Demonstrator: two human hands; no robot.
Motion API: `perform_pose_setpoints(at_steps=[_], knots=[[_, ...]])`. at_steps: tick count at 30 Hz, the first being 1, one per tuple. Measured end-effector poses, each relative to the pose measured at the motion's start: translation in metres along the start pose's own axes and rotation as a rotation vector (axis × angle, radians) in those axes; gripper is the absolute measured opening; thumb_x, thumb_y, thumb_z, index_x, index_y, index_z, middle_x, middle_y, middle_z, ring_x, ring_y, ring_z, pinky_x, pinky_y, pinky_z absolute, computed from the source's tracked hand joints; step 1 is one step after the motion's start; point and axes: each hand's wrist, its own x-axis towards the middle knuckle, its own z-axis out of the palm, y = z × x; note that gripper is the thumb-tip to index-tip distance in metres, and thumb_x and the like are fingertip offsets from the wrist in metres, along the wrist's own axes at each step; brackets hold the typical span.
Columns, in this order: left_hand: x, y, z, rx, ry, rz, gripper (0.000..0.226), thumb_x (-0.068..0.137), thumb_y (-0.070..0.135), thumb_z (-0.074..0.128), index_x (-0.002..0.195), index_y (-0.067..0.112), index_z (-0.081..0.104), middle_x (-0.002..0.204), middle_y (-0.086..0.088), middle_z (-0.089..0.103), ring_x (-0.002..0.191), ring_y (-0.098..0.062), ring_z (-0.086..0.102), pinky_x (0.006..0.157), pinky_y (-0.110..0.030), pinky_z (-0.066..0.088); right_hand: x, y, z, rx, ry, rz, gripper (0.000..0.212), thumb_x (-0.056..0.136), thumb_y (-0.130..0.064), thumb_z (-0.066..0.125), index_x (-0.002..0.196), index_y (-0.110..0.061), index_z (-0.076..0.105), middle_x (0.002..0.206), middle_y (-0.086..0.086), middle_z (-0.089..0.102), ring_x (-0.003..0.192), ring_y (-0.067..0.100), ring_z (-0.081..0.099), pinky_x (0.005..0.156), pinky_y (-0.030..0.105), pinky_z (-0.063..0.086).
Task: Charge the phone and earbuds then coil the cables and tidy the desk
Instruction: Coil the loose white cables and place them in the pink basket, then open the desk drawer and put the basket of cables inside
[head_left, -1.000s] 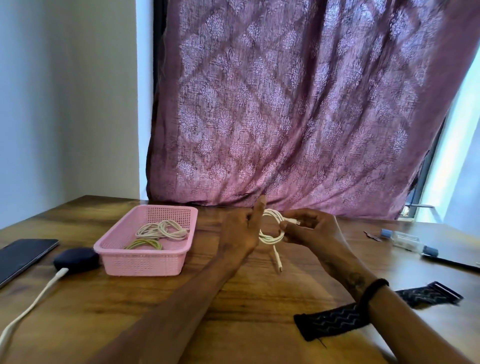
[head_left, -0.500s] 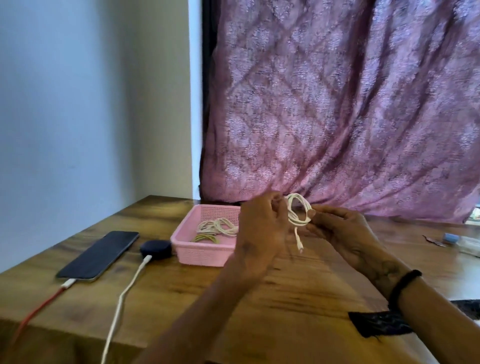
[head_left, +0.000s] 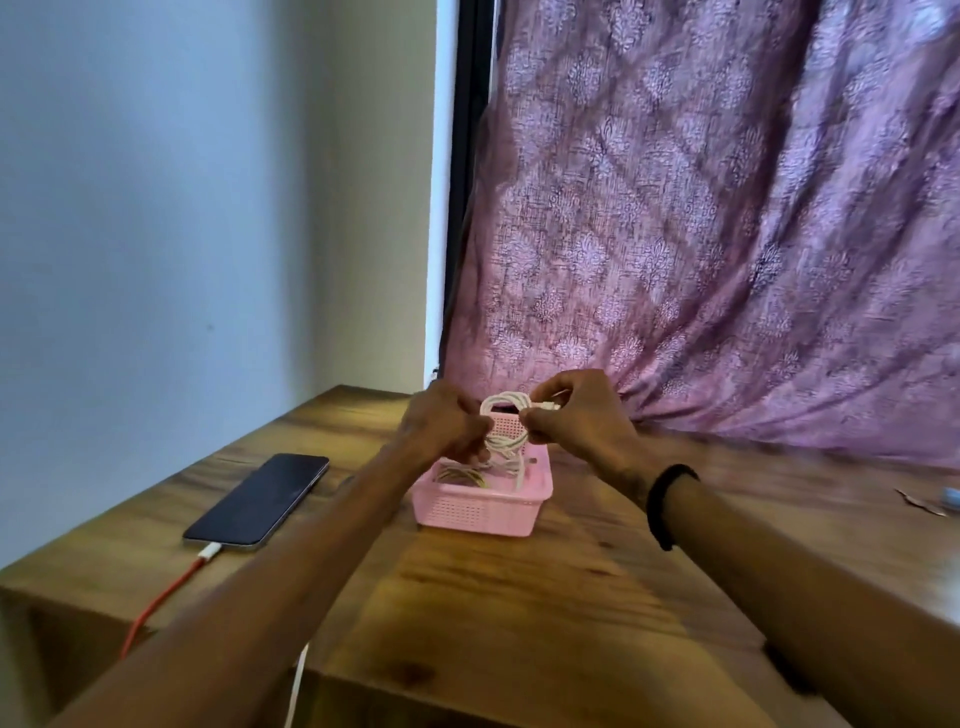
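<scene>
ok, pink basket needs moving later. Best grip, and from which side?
Take the pink basket by its flared rim at the right short side, coming from the right. That lip gives fingers something to hook under. The phone lies to its left, and both hands are coiling a white cable above it.

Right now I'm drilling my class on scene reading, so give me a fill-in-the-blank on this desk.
1. Both hands, left hand and right hand, hold a coiled white cable above the ____ basket.
2. The phone lies screen up with a ____ cable plugged in.
3. The right wrist wears a ____ band.

Missing words: pink; red; black
</scene>
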Motion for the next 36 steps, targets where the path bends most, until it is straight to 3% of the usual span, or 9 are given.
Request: perform_pose_setpoints(at_steps=[2, 6, 11, 15, 20, 24, 28, 31, 36], knots=[[0.003, -0.002, 0.008, 0.092, -0.014, -0.006, 0.016, 0.094, 0.023, 0.073, 0.102, 0.008, 0.075, 0.078, -0.005, 0.078, 0.062, -0.017, 0.075, 0.061, -0.025, 0.063, 0.003, -0.002, -0.002, -0.174, -0.043, -0.069, 0.020, 0.075, -0.005, 0.083, 0.091, -0.004, 0.071, 0.086, 0.013, 0.074, 0.067, 0.020, 0.077, 0.063, 0.038, 0.066], [0.010, -0.009, 0.011, 0.339, -0.026, -0.017, 0.020, 0.091, 0.028, 0.076, 0.094, 0.010, 0.068, 0.094, -0.011, 0.077, 0.074, -0.021, 0.074, 0.076, -0.034, 0.064, 0.012, -0.006, 0.005, -0.301, -0.235, 0.008, 0.014, 0.080, 0.002, 0.080, 0.091, 0.003, 0.073, 0.088, 0.016, 0.076, 0.076, 0.024, 0.078, 0.067, 0.033, 0.065], [0.015, -0.014, 0.004, 0.471, -0.129, 0.013, 0.032, 0.089, 0.029, 0.077, 0.113, 0.010, 0.069, 0.098, -0.009, 0.077, 0.065, -0.017, 0.067, 0.054, -0.024, 0.053, 0.019, 0.002, 0.031, -0.612, -0.326, -0.006, 0.023, 0.085, -0.013, 0.082, 0.102, -0.003, 0.072, 0.102, 0.013, 0.076, 0.091, 0.026, 0.074, 0.075, 0.036, 0.064], [0.024, -0.012, 0.004, 0.491, -0.066, 0.034, 0.035, 0.087, 0.029, 0.077, 0.113, 0.008, 0.067, 0.101, -0.011, 0.075, 0.075, -0.021, 0.070, 0.068, -0.029, 0.059, 0.017, 0.003, 0.031, -0.640, -0.380, -0.048, 0.011, 0.088, -0.014, 0.080, 0.094, -0.006, 0.075, 0.097, 0.011, 0.077, 0.073, 0.016, 0.067, 0.054, 0.019, 0.047], [0.025, 0.005, 0.016, 0.417, 0.060, 0.183, 0.034, 0.088, 0.039, 0.076, 0.100, 0.008, 0.072, 0.085, -0.009, 0.075, 0.073, -0.023, 0.073, 0.077, -0.039, 0.063, 0.010, -0.001, 0.007, -0.680, -0.366, -0.162, 0.011, 0.092, -0.017, 0.074, 0.095, -0.007, 0.078, 0.099, 0.011, 0.078, 0.080, 0.021, 0.068, 0.064, 0.024, 0.046], [0.015, 0.037, 0.046, 0.382, 0.126, 0.379, 0.035, 0.090, 0.041, 0.071, 0.084, 0.007, 0.077, 0.078, -0.009, 0.076, 0.068, -0.024, 0.068, 0.068, -0.036, 0.057, 0.002, 0.010, -0.036, -0.737, -0.303, -0.205, 0.011, 0.086, -0.009, 0.064, 0.080, -0.004, 0.071, 0.086, 0.016, 0.073, 0.079, 0.030, 0.066, 0.063, 0.031, 0.046], [-0.007, 0.076, 0.099, 0.338, -0.001, 0.488, 0.030, 0.090, 0.036, 0.069, 0.081, 0.008, 0.075, 0.075, -0.012, 0.075, 0.070, -0.028, 0.071, 0.072, -0.039, 0.059, -0.022, 0.036, -0.096, -0.788, -0.278, -0.155, 0.010, 0.087, -0.011, 0.066, 0.088, -0.006, 0.074, 0.085, 0.011, 0.073, 0.079, 0.025, 0.068, 0.075, 0.043, 0.059], [-0.033, 0.105, 0.144, 0.314, -0.126, 0.548, 0.022, 0.089, 0.028, 0.068, 0.087, 0.008, 0.077, 0.074, -0.012, 0.075, 0.071, -0.027, 0.073, 0.086, -0.042, 0.059, -0.047, 0.056, -0.145, -0.843, -0.246, -0.077, 0.016, 0.093, -0.018, 0.068, 0.088, -0.004, 0.075, 0.088, 0.012, 0.075, 0.081, 0.025, 0.069, 0.076, 0.041, 0.059], [-0.075, 0.145, 0.212, 0.307, -0.290, 0.646, 0.026, 0.094, 0.034, 0.069, 0.086, 0.012, 0.079, 0.074, -0.006, 0.076, 0.058, -0.015, 0.063, 0.068, -0.033, 0.058, -0.094, 0.090, -0.225, -0.879, -0.207, 0.054, 0.023, 0.094, -0.026, 0.073, 0.088, -0.005, 0.078, 0.090, 0.007, 0.077, 0.077, 0.018, 0.067, 0.067, 0.028, 0.048]])
